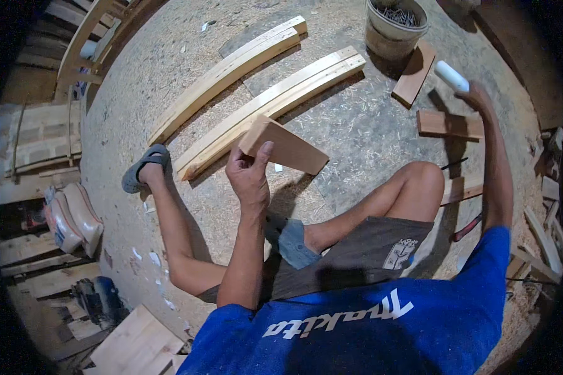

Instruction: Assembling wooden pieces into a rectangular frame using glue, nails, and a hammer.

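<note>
While the wooden block (291, 147) is clamped in the left hand (250, 175), above the floor (350, 140), it is best held steady, clear of the long beams (266, 100); farther off, the white bottle (450, 76), gripped by the right hand (476, 99), is best kept controlled.

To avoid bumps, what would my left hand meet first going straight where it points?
Beyond the wooden block your left hand holds, likely the nearer pale timbers, though depth is unclear.

A head-worn fisheye looks steeply down, close above the blue shirt (369, 328), onto the floor (356, 128)
</note>
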Demonstrator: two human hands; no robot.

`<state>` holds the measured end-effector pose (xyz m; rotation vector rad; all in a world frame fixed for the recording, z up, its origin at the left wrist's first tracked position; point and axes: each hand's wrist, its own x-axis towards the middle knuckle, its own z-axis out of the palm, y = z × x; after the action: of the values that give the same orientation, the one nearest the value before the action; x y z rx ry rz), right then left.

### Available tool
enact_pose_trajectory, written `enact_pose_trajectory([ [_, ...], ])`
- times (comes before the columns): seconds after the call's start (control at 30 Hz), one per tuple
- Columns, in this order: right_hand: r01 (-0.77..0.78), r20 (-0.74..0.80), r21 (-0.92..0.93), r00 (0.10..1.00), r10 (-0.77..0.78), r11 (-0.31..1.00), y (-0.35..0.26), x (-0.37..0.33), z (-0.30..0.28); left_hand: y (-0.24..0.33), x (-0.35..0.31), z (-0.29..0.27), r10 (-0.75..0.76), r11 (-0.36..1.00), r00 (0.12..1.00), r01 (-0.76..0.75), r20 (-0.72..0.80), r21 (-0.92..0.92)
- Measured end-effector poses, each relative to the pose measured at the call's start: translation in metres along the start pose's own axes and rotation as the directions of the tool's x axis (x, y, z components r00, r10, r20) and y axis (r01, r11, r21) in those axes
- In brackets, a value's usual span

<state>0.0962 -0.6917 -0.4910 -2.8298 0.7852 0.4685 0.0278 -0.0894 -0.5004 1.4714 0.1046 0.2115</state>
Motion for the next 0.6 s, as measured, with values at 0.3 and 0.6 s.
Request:
enact_pose_trajectory([
  [0.3, 0.355, -0.414, 0.903, 0.868, -0.273, -0.24, -0.187, -0.18, 0.01, 0.015, -0.013, 0.036, 0.057, 0.991, 0.946, -0.016, 0.318, -0.129],
  [0.6, 0.052, -0.637, 0.628, 0.607, -0.475, -0.776, -0.317, -0.282, -0.031, 0.023, -0.033, 0.018, 0.096, 0.995, 0.948, -0.092, 0.302, -0.027],
])
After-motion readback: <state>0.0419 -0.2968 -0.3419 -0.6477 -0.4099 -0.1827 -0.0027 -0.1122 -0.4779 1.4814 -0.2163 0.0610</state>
